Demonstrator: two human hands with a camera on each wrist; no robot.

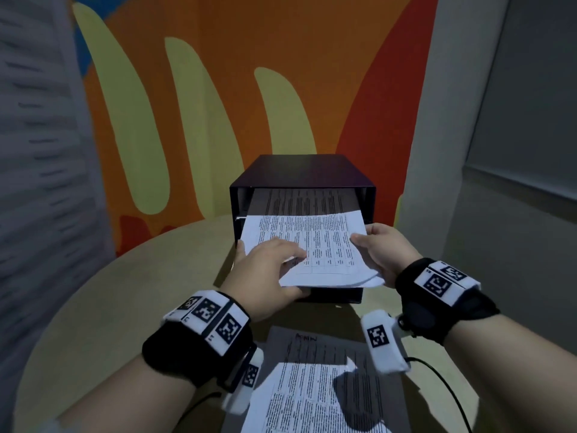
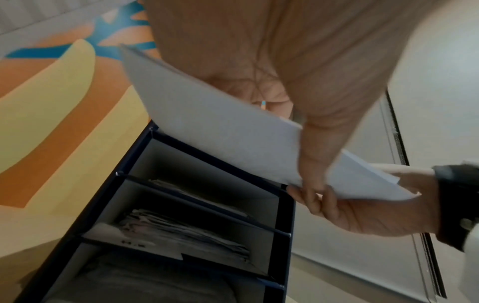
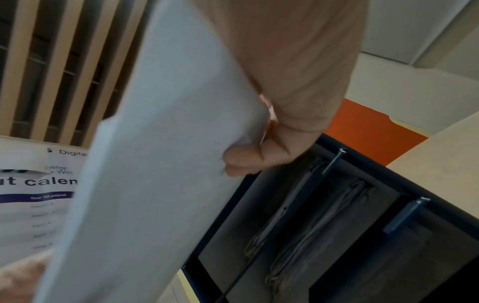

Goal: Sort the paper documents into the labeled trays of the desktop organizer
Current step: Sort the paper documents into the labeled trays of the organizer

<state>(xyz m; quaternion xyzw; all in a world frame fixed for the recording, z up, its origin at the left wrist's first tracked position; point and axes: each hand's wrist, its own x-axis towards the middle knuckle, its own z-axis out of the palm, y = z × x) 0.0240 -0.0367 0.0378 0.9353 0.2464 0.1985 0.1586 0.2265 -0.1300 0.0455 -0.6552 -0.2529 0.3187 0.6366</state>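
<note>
1. We hold a printed sheaf of papers [image 1: 315,248] at the mouth of the dark organizer [image 1: 299,173], above its lower trays.
2. Our left hand [image 1: 265,273] pinches its left edge; our right hand [image 1: 384,251] clasps its right edge.
3. More documents [image 1: 315,385] lie on the tabletop [image 1: 109,292] before the organizer.

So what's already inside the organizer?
The organizer holds paper stacks on its shelves, and a printed sheet lies in the top slot. The held papers cover the front, and the labels can't be seen.
</note>
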